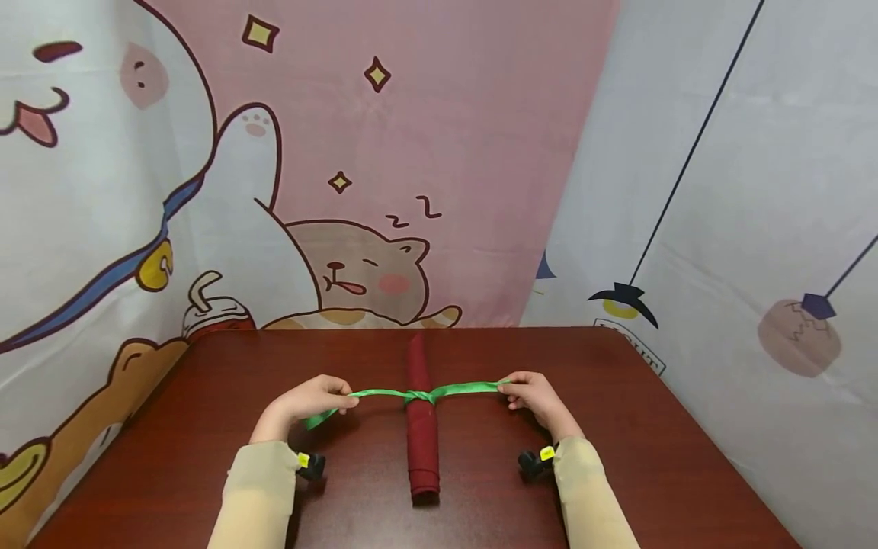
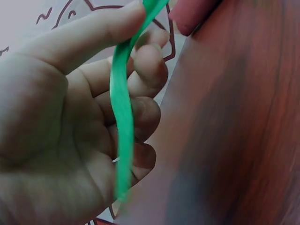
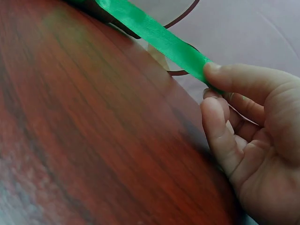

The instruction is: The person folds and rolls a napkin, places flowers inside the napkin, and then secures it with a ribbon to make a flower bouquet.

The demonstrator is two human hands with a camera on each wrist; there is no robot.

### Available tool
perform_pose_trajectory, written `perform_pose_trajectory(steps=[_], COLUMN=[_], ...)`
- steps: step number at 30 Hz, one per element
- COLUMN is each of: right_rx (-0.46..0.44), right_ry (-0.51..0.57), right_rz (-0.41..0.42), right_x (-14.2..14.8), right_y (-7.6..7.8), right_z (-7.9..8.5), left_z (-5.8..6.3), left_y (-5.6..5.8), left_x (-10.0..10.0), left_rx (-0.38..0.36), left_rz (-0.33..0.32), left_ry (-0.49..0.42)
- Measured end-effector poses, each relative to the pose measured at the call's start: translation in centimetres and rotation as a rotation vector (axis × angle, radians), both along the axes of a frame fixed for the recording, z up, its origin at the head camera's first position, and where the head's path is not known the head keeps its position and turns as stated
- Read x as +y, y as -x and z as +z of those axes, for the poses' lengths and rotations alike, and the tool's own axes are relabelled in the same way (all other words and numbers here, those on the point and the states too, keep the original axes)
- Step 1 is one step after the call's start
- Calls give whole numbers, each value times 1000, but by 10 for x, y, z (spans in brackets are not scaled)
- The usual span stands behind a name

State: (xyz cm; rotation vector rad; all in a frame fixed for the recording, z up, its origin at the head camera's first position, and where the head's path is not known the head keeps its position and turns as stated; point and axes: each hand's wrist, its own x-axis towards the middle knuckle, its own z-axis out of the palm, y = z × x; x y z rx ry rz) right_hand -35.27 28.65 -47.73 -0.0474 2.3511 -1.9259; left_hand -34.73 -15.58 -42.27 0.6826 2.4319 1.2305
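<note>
A dark red rolled cloth point(image 1: 422, 446) lies lengthwise on the table, pointing away from me. Around its middle goes a green ribbon point(image 1: 466, 389), crossed in a knot on top of the roll. My left hand point(image 1: 318, 398) pinches one end of the ribbon between thumb and fingers, out to the left. From that grip a loose tail point(image 2: 123, 108) hangs down across the palm in the left wrist view. On the other side my right hand point(image 1: 535, 396) pinches the opposite end between thumb and forefinger. Both ribbon arms stretch nearly straight out from the knot.
The brown wooden table point(image 1: 617, 457) carries the roll, and its far edge meets a cartoon-printed cloth backdrop point(image 1: 480, 152). Small black wrist cameras sit at both sleeves, the left one point(image 1: 312, 466) and the right one point(image 1: 533, 463).
</note>
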Motion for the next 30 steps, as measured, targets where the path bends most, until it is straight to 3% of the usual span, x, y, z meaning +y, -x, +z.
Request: perform_pose_trajectory(steps=[10, 20, 30], right_rx=[7, 43, 55], right_ry=[18, 12, 5], right_rz=[-18, -5, 12], right_x=[0, 3, 3], right_y=[-3, -7, -5], right_z=[-2, -1, 0], left_z=[-6, -11, -15], left_y=[-2, -3, 1], left_x=[-16, -32, -47], left_rx=[-40, -40, -32], left_rz=[40, 104, 164], left_ry=[-42, -174, -123])
